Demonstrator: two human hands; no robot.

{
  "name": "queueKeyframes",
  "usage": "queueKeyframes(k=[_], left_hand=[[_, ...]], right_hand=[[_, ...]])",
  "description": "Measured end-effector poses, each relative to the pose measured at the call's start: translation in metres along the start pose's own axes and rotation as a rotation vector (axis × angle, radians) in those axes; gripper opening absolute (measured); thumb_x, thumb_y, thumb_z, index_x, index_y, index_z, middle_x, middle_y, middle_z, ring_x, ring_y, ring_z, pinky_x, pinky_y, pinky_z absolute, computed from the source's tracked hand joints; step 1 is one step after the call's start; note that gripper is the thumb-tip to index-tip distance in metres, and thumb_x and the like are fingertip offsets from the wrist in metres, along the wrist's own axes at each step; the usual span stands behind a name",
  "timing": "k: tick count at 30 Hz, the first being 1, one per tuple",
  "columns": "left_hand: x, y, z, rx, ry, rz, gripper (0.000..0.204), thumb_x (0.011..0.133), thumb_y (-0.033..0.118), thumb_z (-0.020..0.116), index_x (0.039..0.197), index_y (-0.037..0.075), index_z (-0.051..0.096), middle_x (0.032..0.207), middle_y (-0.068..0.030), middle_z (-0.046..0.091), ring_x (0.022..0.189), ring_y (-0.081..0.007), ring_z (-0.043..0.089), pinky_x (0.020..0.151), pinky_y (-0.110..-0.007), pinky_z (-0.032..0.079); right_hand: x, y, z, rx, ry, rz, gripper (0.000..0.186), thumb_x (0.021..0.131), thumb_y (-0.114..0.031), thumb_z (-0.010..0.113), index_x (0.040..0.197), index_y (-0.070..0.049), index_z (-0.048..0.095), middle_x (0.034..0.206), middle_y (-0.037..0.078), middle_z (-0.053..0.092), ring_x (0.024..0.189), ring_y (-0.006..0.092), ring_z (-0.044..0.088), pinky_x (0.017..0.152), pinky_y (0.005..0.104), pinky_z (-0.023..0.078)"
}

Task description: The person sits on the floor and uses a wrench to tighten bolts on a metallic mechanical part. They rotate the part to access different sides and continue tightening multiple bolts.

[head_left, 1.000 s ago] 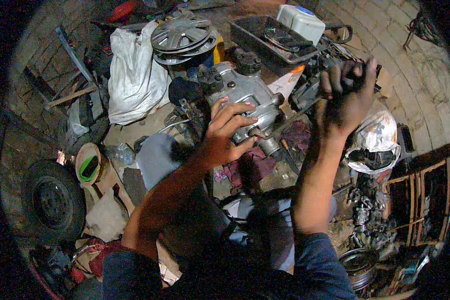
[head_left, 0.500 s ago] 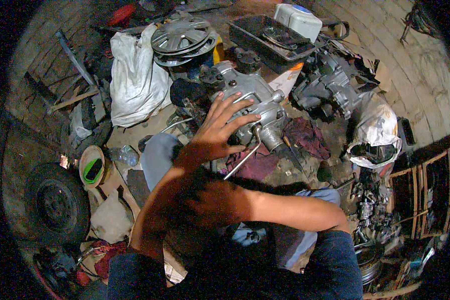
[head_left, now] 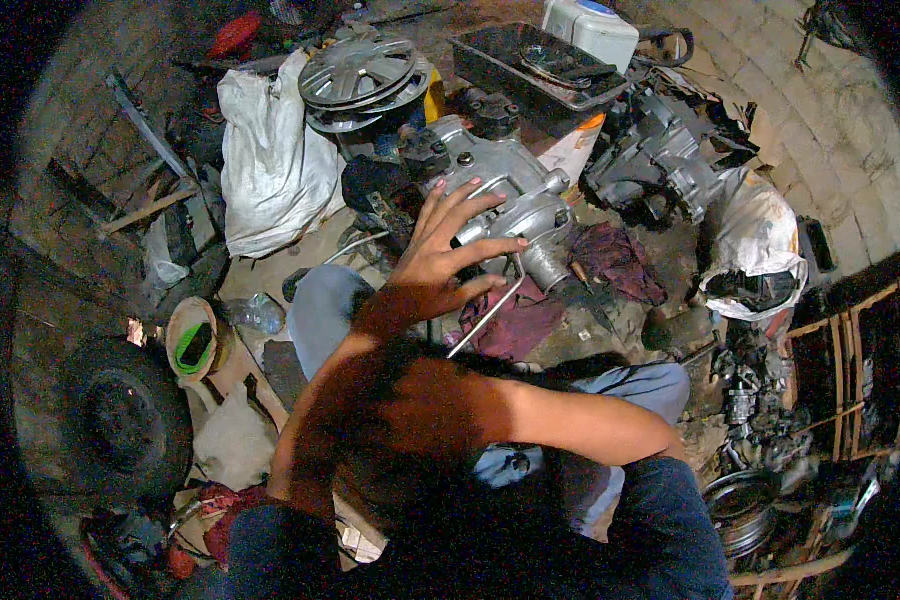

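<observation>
A grey metal gearbox-like housing (head_left: 500, 170), with a ribbed round neck at its near right, rests on the ground in front of me. My left hand (head_left: 445, 240) lies over its near left side, fingers spread. An L-shaped wrench (head_left: 488, 325) runs from beside my left fingertips, at the housing, down toward me. Its lower end meets my right hand (head_left: 420, 395), which appears closed around it below my left wrist. Deep shadow hides most of those right fingers. Dark red cloths (head_left: 615, 262) lie right of the neck and under the wrench.
Behind stand stacked wheel covers (head_left: 360, 75), a white sack (head_left: 270, 160) and a black tray (head_left: 540, 65). Another metal casing (head_left: 660, 160) and an open white bag (head_left: 755, 250) are at the right. A tyre (head_left: 125, 420) and a bucket (head_left: 198, 338) stand left.
The view has shifted slightly. My left thumb has moved a little up toward the housing and wrench. The right hand stays at the wrench's lower end.
</observation>
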State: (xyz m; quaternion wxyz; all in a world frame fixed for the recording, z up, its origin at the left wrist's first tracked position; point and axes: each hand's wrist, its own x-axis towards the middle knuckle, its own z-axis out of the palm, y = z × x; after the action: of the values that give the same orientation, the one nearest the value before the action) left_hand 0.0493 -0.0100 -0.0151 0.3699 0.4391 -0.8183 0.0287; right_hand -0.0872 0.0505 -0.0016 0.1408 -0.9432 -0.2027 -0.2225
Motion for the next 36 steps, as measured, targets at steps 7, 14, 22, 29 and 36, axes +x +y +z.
queueKeyframes(k=[7, 14, 22, 29, 36], left_hand=[[0.006, 0.007, 0.028, 0.08, 0.218, 0.031, 0.045, 0.069, 0.025, 0.084, 0.112, 0.035, 0.074, 0.132, -0.0086, 0.054, 0.132, -0.033, 0.047, 0.113, -0.064, 0.023], [-0.001, 0.013, 0.028, 0.217, 0.3, 0.172, 0.032, 0.072, 0.026, 0.081, 0.101, 0.037, 0.073, 0.121, 0.0015, 0.063, 0.126, -0.0259, 0.055, 0.107, -0.065, 0.027], [-0.013, 0.002, 0.034, 0.284, 0.14, 0.386, 0.029, 0.084, 0.028, 0.06, 0.113, 0.027, 0.064, 0.134, -0.0005, 0.061, 0.127, -0.0262, 0.055, 0.11, -0.057, 0.035], [-0.012, 0.014, 0.038, 0.109, 0.141, 0.43, 0.034, 0.08, 0.022, 0.065, 0.114, 0.025, 0.067, 0.122, -0.0032, 0.059, 0.121, -0.0283, 0.055, 0.105, -0.053, 0.043], [0.022, 0.025, 0.028, 0.174, 0.144, 0.34, 0.04, 0.075, 0.025, 0.07, 0.115, 0.031, 0.069, 0.114, -0.0011, 0.057, 0.111, -0.0299, 0.055, 0.096, -0.049, 0.048]], right_hand=[[-0.019, 0.009, 0.063, -0.007, -0.294, 0.228, 0.018, 0.084, -0.023, 0.059, 0.093, -0.016, 0.073, 0.079, 0.009, 0.069, 0.067, 0.0296, 0.067, 0.06, 0.0418, 0.055], [0.002, -0.01, 0.01, 0.086, 0.045, 0.163, 0.025, 0.084, -0.026, 0.06, 0.103, -0.013, 0.071, 0.093, 0.012, 0.071, 0.08, 0.0286, 0.07, 0.07, 0.0413, 0.057], [-0.077, 0.022, 0.035, -0.141, -0.035, 0.258, 0.037, 0.082, -0.025, 0.058, 0.115, -0.01, 0.064, 0.109, 0.013, 0.067, 0.105, 0.0304, 0.063, 0.096, 0.0451, 0.049], [-0.143, -0.009, 0.026, -0.195, 0.592, 0.559, 0.047, 0.092, -0.019, 0.057, 0.134, -0.002, 0.046, 0.115, 0.018, 0.062, 0.1, 0.0348, 0.062, 0.095, 0.05, 0.047], [-0.122, -0.022, 0.008, 0.489, 0.975, 1.354, 0.031, 0.103, -0.028, 0.052, 0.113, 0.0, 0.059, 0.093, 0.008, 0.061, 0.08, 0.0167, 0.057, 0.074, 0.0285, 0.047]])
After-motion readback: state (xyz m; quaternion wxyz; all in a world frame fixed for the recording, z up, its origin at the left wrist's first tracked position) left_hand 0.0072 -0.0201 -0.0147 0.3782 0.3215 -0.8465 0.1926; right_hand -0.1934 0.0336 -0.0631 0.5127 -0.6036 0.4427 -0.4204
